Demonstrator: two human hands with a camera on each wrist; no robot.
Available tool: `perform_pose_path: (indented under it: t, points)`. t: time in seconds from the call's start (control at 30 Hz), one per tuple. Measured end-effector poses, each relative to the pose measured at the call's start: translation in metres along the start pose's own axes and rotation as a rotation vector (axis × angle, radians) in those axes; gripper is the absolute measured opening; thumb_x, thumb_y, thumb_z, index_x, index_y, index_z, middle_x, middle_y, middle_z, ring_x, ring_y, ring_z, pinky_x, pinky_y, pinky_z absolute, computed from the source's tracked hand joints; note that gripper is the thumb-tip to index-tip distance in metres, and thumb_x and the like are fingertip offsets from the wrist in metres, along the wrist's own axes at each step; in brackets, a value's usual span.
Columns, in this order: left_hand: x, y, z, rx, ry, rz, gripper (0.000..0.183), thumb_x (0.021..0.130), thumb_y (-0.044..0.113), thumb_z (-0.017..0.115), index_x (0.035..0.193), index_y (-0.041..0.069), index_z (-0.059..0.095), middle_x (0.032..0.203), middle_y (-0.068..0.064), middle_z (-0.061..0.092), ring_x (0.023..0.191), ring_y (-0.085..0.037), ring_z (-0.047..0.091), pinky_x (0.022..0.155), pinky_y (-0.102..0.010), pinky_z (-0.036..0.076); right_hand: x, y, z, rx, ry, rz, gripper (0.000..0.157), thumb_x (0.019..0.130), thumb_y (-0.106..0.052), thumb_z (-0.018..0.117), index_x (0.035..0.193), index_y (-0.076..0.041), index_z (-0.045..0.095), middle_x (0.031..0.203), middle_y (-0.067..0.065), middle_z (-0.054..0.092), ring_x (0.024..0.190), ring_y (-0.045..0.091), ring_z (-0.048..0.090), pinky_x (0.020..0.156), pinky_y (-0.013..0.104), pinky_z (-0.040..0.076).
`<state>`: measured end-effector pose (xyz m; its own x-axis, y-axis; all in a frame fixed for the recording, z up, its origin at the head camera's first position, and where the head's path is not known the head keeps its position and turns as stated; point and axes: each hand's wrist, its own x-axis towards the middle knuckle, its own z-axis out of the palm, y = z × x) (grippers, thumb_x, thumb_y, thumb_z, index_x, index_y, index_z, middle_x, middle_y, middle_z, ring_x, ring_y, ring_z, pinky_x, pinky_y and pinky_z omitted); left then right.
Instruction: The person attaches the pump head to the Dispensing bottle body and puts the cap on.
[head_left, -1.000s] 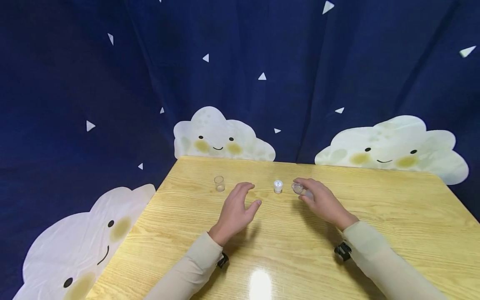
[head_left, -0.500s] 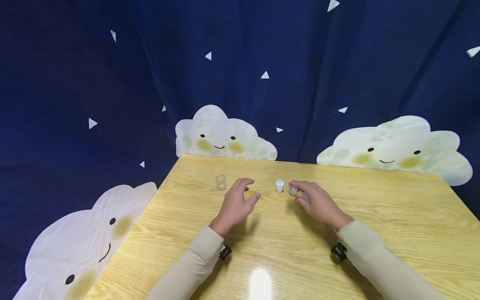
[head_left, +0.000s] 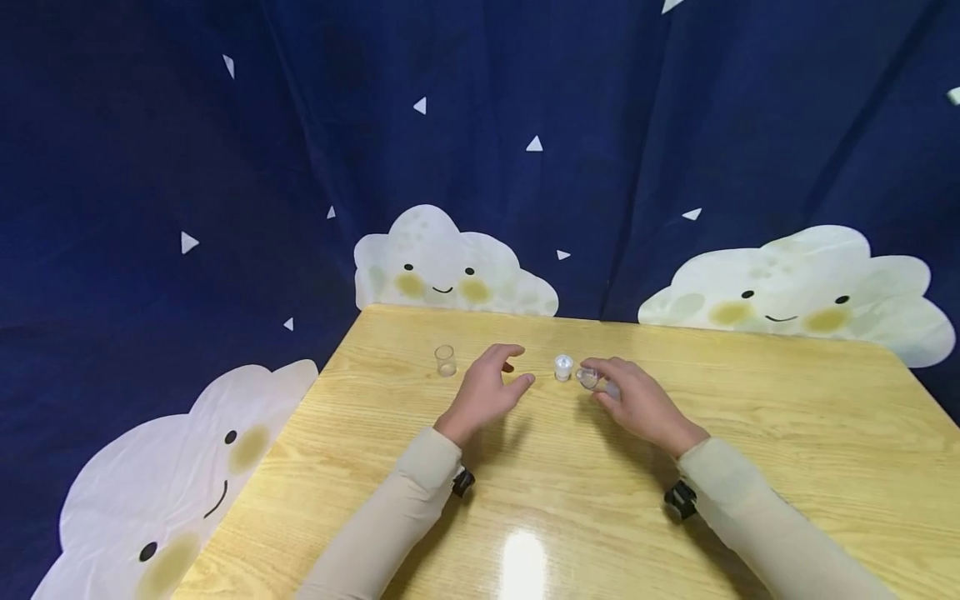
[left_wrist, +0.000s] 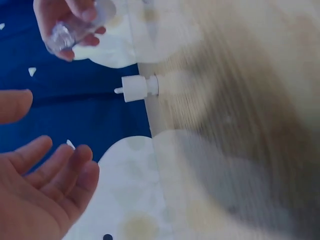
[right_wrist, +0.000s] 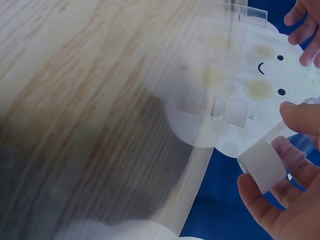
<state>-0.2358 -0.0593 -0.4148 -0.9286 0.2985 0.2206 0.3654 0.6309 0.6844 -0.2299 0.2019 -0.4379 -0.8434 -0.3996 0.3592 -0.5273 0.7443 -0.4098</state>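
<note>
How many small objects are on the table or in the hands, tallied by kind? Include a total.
Clear cylinder, standing on the table: 1
Mostly white piece with a thin tip, standing on the table: 1
Clear-and-white piece, held in the right hand: 1
Total: 3

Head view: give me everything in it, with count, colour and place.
table: one, light wood, foreground
clear cup: one, transparent, upright on the table, left side
clear container: one, transparent and whitish, in the right hand
white piece: one, white, upright between clear cup and clear container
curtain: one, dark blue, behind the table
clouds: three, pale, on the curtain
triangles: several, white, on the curtain
wrist devices: two, black, one at each wrist
sleeves: two, beige, foreground
left hand: one, bare, over the table
right hand: one, bare, near the white piece
</note>
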Motion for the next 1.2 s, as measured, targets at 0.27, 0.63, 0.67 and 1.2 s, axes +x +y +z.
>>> perform_pose_path:
  t: [0.27, 0.63, 0.67, 1.2]
  points:
    - [0.027, -0.006, 0.014, -0.01, -0.1, -0.026, 0.052, 0.096, 0.029, 0.064, 0.143, 0.014, 0.05, 0.144, -0.005, 0.054, 0.121, -0.027, 0.06, 0.094, -0.037, 0.053, -0.002, 0.004, -0.001, -0.008, -0.034, 0.038, 0.048, 0.091, -0.006, 0.069, 0.137, -0.008, 0.056, 0.122, 0.014, 0.067, 0.114, 0.035, 0.062, 0.098, 0.055, 0.049]
    - [0.061, -0.013, 0.032, 0.039, -0.23, -0.025, 0.056, 0.094, 0.024, 0.067, 0.145, 0.011, 0.048, 0.148, -0.006, 0.052, 0.132, -0.031, 0.055, 0.104, -0.039, 0.05, -0.002, 0.009, -0.001, -0.013, -0.013, 0.031, 0.048, 0.09, -0.007, 0.071, 0.136, -0.006, 0.057, 0.121, 0.016, 0.067, 0.113, 0.036, 0.063, 0.096, 0.055, 0.05]
    - [0.064, -0.014, 0.034, 0.038, -0.237, -0.023, 0.056, 0.094, 0.023, 0.068, 0.145, 0.012, 0.049, 0.147, -0.006, 0.053, 0.132, -0.031, 0.054, 0.104, -0.039, 0.049, -0.002, 0.009, -0.001, -0.015, -0.016, 0.033, 0.048, 0.09, -0.007, 0.071, 0.136, -0.006, 0.057, 0.121, 0.015, 0.067, 0.113, 0.035, 0.063, 0.096, 0.055, 0.051]
    - [0.075, -0.018, 0.057, -0.038, -0.281, -0.132, 0.06, 0.091, 0.023, 0.071, 0.144, 0.008, 0.049, 0.142, -0.009, 0.058, 0.122, -0.025, 0.062, 0.099, -0.036, 0.052, -0.001, 0.006, -0.005, -0.007, -0.029, 0.026, 0.049, 0.09, -0.006, 0.071, 0.136, -0.006, 0.057, 0.123, 0.017, 0.067, 0.112, 0.036, 0.063, 0.096, 0.055, 0.051]
